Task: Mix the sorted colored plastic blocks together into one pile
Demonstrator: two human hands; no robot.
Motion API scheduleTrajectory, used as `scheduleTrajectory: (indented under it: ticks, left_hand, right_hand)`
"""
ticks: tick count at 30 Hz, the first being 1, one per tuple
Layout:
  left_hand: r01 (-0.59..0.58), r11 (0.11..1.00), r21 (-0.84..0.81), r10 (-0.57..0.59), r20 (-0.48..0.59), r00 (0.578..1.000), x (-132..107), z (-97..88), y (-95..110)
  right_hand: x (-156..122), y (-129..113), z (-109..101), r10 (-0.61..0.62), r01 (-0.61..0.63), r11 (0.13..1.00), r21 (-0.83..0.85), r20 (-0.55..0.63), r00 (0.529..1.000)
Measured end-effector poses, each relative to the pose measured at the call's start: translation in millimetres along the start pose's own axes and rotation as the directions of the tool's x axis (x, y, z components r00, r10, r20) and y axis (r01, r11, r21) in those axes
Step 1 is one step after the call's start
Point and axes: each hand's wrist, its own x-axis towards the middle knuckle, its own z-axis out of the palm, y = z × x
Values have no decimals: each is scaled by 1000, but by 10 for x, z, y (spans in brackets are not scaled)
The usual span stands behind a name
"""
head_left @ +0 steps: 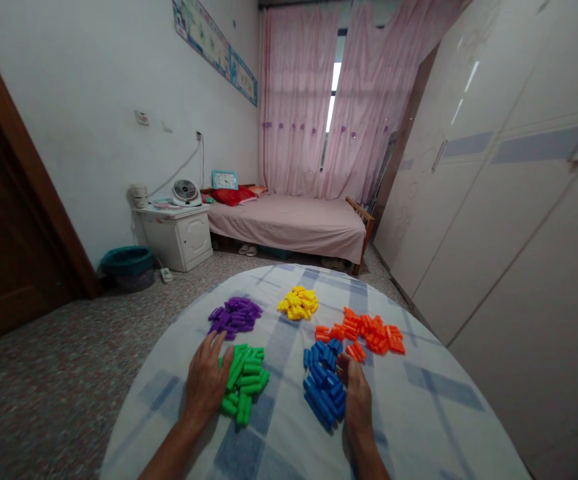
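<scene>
A pile of green plastic pieces, short and tube-like, lies on the round table. My left hand rests against its left side, fingers stretched out and thumb apart. On the right, similar blue plastic pieces form another pile. Along that pile's right edge stands my right hand, turned on its side, its fingers partly hidden but not closed round anything. Purple pieces are heaped just beyond my left fingertips. Yellow pieces sit at the far middle, and orange pieces spread out at the far right.
A blue-and-white checked tablecloth covers the table. Beyond it are a bed, a white cabinet with a small fan, and a bin. Tall wardrobes line the right side.
</scene>
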Motion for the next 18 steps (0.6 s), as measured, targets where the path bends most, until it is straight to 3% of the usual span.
scheduleTrajectory:
  ticks: [3, 5, 12, 18]
  left_hand:
    - [152, 987, -51, -147, 87, 985, -17, 80, -202]
    - [195, 975, -106, -181, 135, 974, -73, 173, -182]
    - [203, 897, -394, -128, 207, 970, -133, 574, 394]
    - [202, 859, -470, -75, 274, 959, -142, 980, 852]
  right_hand:
    - [7, 28, -2, -32, 33, 999, -39, 15, 999]
    - [10, 45, -9, -64, 65, 997, -40, 28, 998]
    - [28, 85, -15, -100, 101, 992, -76, 17, 995]
    - [13, 33, -8, -127, 128, 987, -96, 15, 992]
